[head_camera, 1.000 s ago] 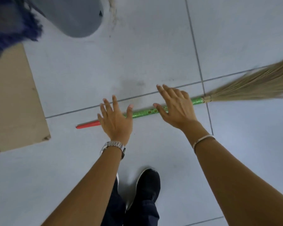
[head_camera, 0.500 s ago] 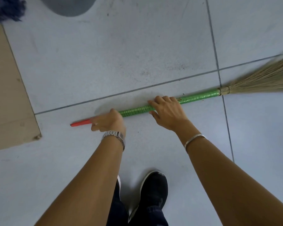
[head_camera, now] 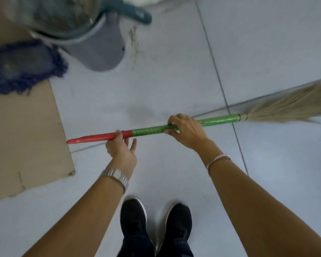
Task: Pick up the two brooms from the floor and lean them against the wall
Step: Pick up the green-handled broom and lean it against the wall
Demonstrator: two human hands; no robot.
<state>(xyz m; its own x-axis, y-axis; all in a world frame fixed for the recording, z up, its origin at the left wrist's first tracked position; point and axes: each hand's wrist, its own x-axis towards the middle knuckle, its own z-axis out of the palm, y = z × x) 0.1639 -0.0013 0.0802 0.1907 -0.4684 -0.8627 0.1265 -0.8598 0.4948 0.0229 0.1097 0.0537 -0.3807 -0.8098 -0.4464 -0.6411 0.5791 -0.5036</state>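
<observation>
A straw broom (head_camera: 217, 121) with a green and red handle hangs level above the tiled floor, red tip to the left, tan bristles (head_camera: 293, 106) running off the right edge. My right hand (head_camera: 185, 131) is wrapped around the green part of the handle. My left hand (head_camera: 121, 145) is under the red part, thumb over it and fingers loosely spread beneath. No second broom is in view.
A grey bucket (head_camera: 98, 51) stands at the upper left with something greenish in it. A blue mop head (head_camera: 24, 69) lies beside it on a flat sheet of cardboard (head_camera: 26, 138). My two black shoes (head_camera: 154, 221) are on the grey tiles below.
Both hands closed on the broom handle on the floor, then lifted it. The left hand has slid toward the red end and loosened. The view has risen, so bucket and mop show more.
</observation>
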